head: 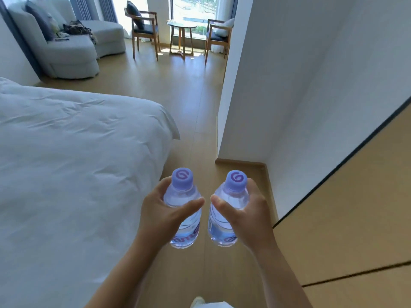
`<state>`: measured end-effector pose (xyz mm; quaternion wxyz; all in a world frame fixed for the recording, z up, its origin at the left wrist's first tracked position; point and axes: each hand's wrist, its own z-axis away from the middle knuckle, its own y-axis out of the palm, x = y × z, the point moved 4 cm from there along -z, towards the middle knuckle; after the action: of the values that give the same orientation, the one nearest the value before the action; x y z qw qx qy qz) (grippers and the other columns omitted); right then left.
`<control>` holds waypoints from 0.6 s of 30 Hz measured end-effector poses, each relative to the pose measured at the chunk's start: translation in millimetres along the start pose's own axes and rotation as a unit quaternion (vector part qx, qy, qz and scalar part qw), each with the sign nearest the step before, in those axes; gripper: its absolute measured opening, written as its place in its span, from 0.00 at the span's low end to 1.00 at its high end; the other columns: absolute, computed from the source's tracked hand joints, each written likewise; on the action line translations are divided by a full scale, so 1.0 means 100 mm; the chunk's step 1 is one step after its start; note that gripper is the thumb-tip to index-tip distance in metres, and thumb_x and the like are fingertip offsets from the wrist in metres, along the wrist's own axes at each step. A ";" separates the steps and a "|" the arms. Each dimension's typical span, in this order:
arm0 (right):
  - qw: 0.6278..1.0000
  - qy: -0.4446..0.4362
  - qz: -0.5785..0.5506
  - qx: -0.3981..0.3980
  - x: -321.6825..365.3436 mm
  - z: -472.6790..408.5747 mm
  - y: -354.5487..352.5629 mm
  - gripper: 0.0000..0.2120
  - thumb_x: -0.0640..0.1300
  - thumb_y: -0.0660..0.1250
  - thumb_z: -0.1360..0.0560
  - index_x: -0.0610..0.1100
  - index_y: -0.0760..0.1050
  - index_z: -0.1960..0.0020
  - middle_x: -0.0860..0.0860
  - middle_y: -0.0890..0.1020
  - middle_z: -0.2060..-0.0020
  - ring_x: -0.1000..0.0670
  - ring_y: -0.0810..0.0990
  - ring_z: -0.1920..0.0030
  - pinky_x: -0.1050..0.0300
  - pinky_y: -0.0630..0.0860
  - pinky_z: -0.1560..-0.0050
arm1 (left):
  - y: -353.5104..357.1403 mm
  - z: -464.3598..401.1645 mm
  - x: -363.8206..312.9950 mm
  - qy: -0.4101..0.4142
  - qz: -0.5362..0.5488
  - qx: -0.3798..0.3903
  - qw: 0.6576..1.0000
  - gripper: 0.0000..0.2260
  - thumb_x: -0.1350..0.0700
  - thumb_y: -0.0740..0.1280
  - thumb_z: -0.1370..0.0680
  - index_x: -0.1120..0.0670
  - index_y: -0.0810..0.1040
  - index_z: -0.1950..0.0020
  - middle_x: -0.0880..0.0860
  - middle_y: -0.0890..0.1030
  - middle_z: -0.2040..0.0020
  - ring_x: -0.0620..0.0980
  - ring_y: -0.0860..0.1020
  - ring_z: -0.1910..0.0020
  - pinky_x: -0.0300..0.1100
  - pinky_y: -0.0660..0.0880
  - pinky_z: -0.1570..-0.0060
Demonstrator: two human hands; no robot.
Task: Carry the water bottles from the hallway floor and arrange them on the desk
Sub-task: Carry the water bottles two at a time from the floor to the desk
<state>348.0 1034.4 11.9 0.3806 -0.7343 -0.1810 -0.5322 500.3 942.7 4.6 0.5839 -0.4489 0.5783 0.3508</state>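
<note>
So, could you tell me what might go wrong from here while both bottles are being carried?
1. Each hand, left hand and right hand, grips one capped bottle, left bottle and right bottle, so neither hand is free to steady anything.
2. The walkway between the bed and the wall corner looks narrow; an elbow or bottle might clip either.
3. The bottles hang close together and could knock.

Purple swirl logo on both bottle caps (182, 177); labels unreadable
</note>
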 end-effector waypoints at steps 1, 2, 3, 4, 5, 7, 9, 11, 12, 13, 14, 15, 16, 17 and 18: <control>1.000 -0.009 -0.004 -0.003 0.00 -0.26 0.01 0.15 0.55 0.72 0.40 0.51 0.73 0.57 0.55 0.79 0.65 0.55 0.79 0.63 0.62 0.75 0.60 | 0.08 -0.23 0.00 0.000 0.012 -0.009 1.000 0.14 0.51 0.76 0.41 0.50 0.80 0.57 0.48 0.84 0.63 0.45 0.82 0.64 0.34 0.77 0.62; 1.000 -0.013 -0.007 -0.007 -0.02 -0.48 0.02 0.15 0.54 0.72 0.40 0.51 0.73 0.56 0.55 0.79 0.65 0.55 0.79 0.62 0.63 0.75 0.60 | 0.14 -0.44 0.01 0.000 0.014 -0.011 1.000 0.14 0.51 0.76 0.41 0.50 0.80 0.57 0.48 0.84 0.63 0.45 0.82 0.64 0.34 0.78 0.62; 1.000 -0.013 -0.013 -0.008 -0.06 -0.67 0.05 0.16 0.54 0.73 0.40 0.50 0.74 0.56 0.55 0.80 0.65 0.55 0.79 0.62 0.64 0.74 0.60 | 0.21 -0.63 0.03 -0.004 0.012 -0.010 1.000 0.15 0.51 0.76 0.41 0.50 0.80 0.57 0.48 0.84 0.63 0.45 0.82 0.63 0.35 0.78 0.61; 1.000 -0.012 -0.014 -0.008 -0.09 -0.84 0.08 0.16 0.54 0.73 0.40 0.50 0.74 0.55 0.56 0.80 0.65 0.55 0.79 0.62 0.65 0.74 0.59 | 0.26 -0.79 0.04 -0.010 0.010 -0.009 1.000 0.15 0.51 0.76 0.41 0.50 0.80 0.56 0.48 0.84 0.63 0.46 0.82 0.63 0.35 0.78 0.61; 1.000 -0.011 -0.016 -0.007 -0.13 -1.01 0.12 0.16 0.54 0.73 0.40 0.50 0.74 0.55 0.56 0.79 0.65 0.55 0.79 0.62 0.65 0.74 0.59 | 0.31 -0.97 0.07 -0.012 0.014 -0.012 1.000 0.15 0.51 0.76 0.41 0.50 0.80 0.56 0.49 0.84 0.63 0.46 0.82 0.63 0.36 0.78 0.61; 1.000 0.001 -0.020 -0.002 -0.22 -1.37 0.22 0.17 0.55 0.72 0.40 0.50 0.74 0.55 0.56 0.80 0.65 0.55 0.79 0.61 0.64 0.74 0.59 | 0.36 -1.33 0.13 -0.019 0.022 -0.017 0.999 0.14 0.51 0.76 0.41 0.50 0.80 0.57 0.49 0.84 0.63 0.46 0.82 0.64 0.35 0.78 0.62; 0.999 0.017 -0.030 0.005 -0.29 -1.73 0.36 0.17 0.55 0.72 0.40 0.50 0.75 0.55 0.55 0.80 0.64 0.54 0.80 0.61 0.60 0.76 0.57 | 0.42 -1.73 0.21 -0.028 0.033 -0.016 0.999 0.13 0.52 0.76 0.41 0.50 0.81 0.59 0.49 0.84 0.64 0.46 0.82 0.65 0.34 0.77 0.64; 0.999 0.022 -0.030 0.010 -0.37 -2.10 0.52 0.16 0.54 0.73 0.40 0.50 0.75 0.55 0.54 0.80 0.64 0.53 0.80 0.60 0.57 0.77 0.57 | 0.47 -2.16 0.29 -0.039 0.047 -0.012 0.998 0.12 0.53 0.76 0.41 0.49 0.81 0.60 0.49 0.83 0.65 0.45 0.82 0.66 0.33 0.76 0.65; 0.999 0.024 -0.029 0.010 -0.41 -2.29 0.60 0.16 0.54 0.73 0.39 0.50 0.75 0.56 0.54 0.80 0.64 0.53 0.80 0.60 0.57 0.77 0.57 | 0.49 -2.38 0.32 -0.041 0.047 -0.010 0.998 0.11 0.53 0.76 0.40 0.49 0.80 0.60 0.49 0.83 0.65 0.44 0.82 0.67 0.32 0.76 0.66; 0.999 0.026 -0.028 0.008 -0.43 -2.49 0.69 0.15 0.54 0.73 0.39 0.51 0.75 0.56 0.55 0.81 0.64 0.54 0.80 0.61 0.58 0.77 0.57 | 0.50 -2.61 0.34 -0.040 0.048 -0.007 0.998 0.11 0.53 0.76 0.40 0.49 0.80 0.60 0.48 0.83 0.65 0.43 0.82 0.67 0.31 0.75 0.66; 0.999 0.029 -0.028 0.007 -0.45 -2.70 0.77 0.15 0.54 0.73 0.39 0.51 0.75 0.56 0.55 0.81 0.63 0.54 0.80 0.60 0.57 0.77 0.57 | 0.51 -2.85 0.35 -0.037 0.049 -0.002 0.998 0.11 0.53 0.76 0.40 0.49 0.80 0.60 0.48 0.83 0.65 0.43 0.82 0.67 0.31 0.75 0.67; 0.999 0.030 -0.029 0.004 -0.46 -2.93 0.86 0.16 0.55 0.73 0.39 0.50 0.75 0.56 0.55 0.81 0.63 0.54 0.80 0.60 0.57 0.77 0.56 | 0.52 -3.11 0.36 -0.032 0.047 0.004 0.998 0.11 0.53 0.76 0.40 0.49 0.80 0.59 0.48 0.83 0.65 0.43 0.81 0.67 0.31 0.75 0.66; 0.999 0.030 -0.028 0.000 -0.45 -3.17 0.95 0.16 0.55 0.73 0.39 0.50 0.75 0.56 0.54 0.81 0.63 0.54 0.80 0.61 0.56 0.78 0.56 | 0.52 -3.37 0.35 -0.025 0.041 0.012 0.999 0.12 0.53 0.75 0.40 0.50 0.80 0.59 0.48 0.83 0.64 0.43 0.81 0.66 0.31 0.76 0.66; 0.999 0.029 -0.028 -0.005 -0.44 -3.41 1.03 0.16 0.55 0.73 0.39 0.49 0.75 0.56 0.54 0.81 0.63 0.54 0.81 0.61 0.56 0.78 0.57 | 0.52 -3.65 0.34 -0.017 0.032 0.020 0.999 0.12 0.52 0.75 0.40 0.49 0.80 0.59 0.48 0.83 0.64 0.43 0.81 0.66 0.31 0.76 0.65; 0.999 0.028 -0.030 -0.009 -0.43 -3.64 1.11 0.16 0.54 0.73 0.39 0.49 0.75 0.56 0.54 0.81 0.64 0.54 0.81 0.61 0.57 0.78 0.57 | 0.52 -3.91 0.33 -0.011 0.023 0.029 0.999 0.12 0.52 0.75 0.40 0.49 0.80 0.58 0.46 0.83 0.63 0.42 0.81 0.66 0.30 0.76 0.64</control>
<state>173.0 695.2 -15.8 0.3629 -0.7165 -0.1873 -0.5656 314.0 593.6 -5.7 0.5945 -0.4145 0.5922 0.3523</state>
